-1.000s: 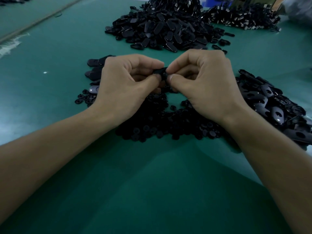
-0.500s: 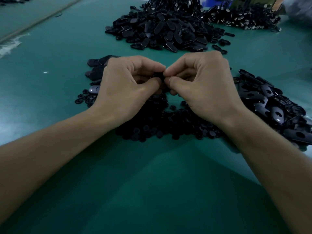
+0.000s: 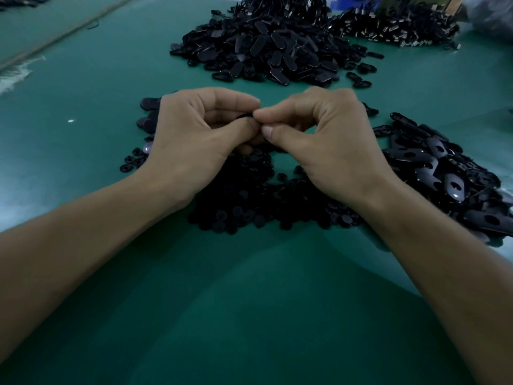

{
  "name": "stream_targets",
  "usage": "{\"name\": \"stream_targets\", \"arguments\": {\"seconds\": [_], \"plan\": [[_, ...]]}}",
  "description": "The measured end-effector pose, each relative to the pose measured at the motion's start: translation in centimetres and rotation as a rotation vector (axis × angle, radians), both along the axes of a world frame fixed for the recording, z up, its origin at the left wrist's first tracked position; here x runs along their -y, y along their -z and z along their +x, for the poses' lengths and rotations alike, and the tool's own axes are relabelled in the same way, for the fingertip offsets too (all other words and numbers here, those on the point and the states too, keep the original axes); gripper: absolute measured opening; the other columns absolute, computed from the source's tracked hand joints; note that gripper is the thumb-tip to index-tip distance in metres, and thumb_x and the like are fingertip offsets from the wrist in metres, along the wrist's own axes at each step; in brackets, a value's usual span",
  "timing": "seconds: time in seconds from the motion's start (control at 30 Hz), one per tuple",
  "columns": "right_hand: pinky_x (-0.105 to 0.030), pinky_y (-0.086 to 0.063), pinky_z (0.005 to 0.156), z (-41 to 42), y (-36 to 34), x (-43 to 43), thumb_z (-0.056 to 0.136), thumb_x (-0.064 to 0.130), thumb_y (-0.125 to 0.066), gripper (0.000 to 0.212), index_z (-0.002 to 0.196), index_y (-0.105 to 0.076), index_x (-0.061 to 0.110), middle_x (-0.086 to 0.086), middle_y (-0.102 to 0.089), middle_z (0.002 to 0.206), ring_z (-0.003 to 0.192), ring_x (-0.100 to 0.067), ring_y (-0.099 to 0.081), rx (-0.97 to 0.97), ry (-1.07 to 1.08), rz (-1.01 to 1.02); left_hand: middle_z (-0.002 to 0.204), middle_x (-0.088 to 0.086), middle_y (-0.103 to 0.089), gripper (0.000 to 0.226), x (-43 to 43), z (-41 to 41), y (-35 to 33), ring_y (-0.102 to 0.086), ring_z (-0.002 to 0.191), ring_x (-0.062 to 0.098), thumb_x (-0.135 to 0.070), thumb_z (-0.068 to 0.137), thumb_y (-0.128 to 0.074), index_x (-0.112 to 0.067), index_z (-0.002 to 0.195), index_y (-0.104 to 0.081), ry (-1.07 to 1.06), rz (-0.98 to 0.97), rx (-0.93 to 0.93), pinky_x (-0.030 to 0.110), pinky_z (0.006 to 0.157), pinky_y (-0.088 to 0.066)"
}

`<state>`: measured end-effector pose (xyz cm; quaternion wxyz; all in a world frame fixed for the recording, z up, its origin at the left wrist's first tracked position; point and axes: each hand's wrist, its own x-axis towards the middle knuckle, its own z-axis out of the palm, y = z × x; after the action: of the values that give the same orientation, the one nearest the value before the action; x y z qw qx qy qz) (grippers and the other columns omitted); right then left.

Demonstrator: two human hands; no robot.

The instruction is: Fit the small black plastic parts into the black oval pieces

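Observation:
My left hand point(image 3: 191, 140) and my right hand point(image 3: 330, 140) meet fingertip to fingertip above the table. Between them they pinch a black oval piece point(image 3: 244, 116), of which only a thin dark edge shows; the fingers hide the rest. Whether a small part sits in it cannot be seen. Under my wrists lies a heap of small black round parts point(image 3: 249, 207). A pile of black oval pieces with holes point(image 3: 449, 176) lies to the right of my right hand. A few oval pieces point(image 3: 148, 112) lie beyond my left hand.
A big mound of black oval pieces point(image 3: 266, 48) rises at the back centre, with another dark pile point(image 3: 397, 29) behind it on the right. The table is a green mat point(image 3: 249, 315). A ridge point(image 3: 69, 31) runs diagonally at the far left.
My fingertips have closed tighter together, and the black piece between them shows less than before. Both hands stay in the same place.

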<state>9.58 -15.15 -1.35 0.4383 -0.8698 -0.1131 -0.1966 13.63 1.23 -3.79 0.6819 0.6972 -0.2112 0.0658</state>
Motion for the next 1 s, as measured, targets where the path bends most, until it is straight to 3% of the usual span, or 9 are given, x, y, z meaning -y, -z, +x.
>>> {"name": "stream_targets", "arguments": {"seconds": [0.17, 0.37, 0.53, 1.0], "plan": [[-0.028, -0.057, 0.077, 0.4, -0.1, 0.6, 0.092, 0.016, -0.072, 0.015, 0.095, -0.074, 0.03, 0.008, -0.073, 0.089, 0.081, -0.011, -0.069, -0.057, -0.016, 0.072, 0.077, -0.002, -0.077, 0.018, 0.0, 0.0, -0.2, -0.073, 0.067, 0.009, -0.006, 0.083, -0.077, -0.02, 0.093, -0.071, 0.021, 0.003, 0.004, 0.017, 0.059, -0.054], [-0.013, -0.049, 0.063, 0.6, 0.2, 1.2, 0.091, 0.013, -0.073, 0.009, 0.094, -0.072, 0.022, 0.005, -0.074, 0.074, 0.068, -0.003, -0.07, -0.148, -0.071, 0.17, 0.077, 0.001, -0.077, 0.024, -0.1, 0.0, -0.1, -0.073, 0.066, 0.012, 0.001, 0.085, -0.075, -0.017, 0.099, -0.068, 0.058, 0.012, -0.001, 0.018, 0.061, -0.055], [-0.017, -0.052, 0.06, 0.8, 0.2, 1.5, 0.089, 0.015, -0.076, 0.01, 0.088, -0.07, 0.023, 0.004, -0.074, 0.071, 0.064, -0.006, -0.07, -0.161, -0.086, 0.211, 0.078, 0.002, -0.077, 0.025, -0.1, -0.2, -0.2, -0.073, 0.066, 0.013, 0.004, 0.086, -0.074, -0.012, 0.103, -0.066, 0.081, -0.015, -0.02, 0.021, 0.064, -0.057], [-0.013, -0.046, 0.056, 0.9, 0.0, 1.1, 0.085, 0.012, -0.077, 0.014, 0.079, -0.067, 0.02, 0.01, -0.068, 0.06, 0.055, 0.001, -0.06, -0.133, -0.043, 0.188, 0.082, 0.003, -0.078, 0.023, 0.1, -0.2, -0.2, -0.075, 0.072, 0.016, 0.001, 0.083, -0.075, -0.013, 0.099, -0.068, 0.097, -0.016, -0.066, 0.022, 0.069, -0.058]]}}
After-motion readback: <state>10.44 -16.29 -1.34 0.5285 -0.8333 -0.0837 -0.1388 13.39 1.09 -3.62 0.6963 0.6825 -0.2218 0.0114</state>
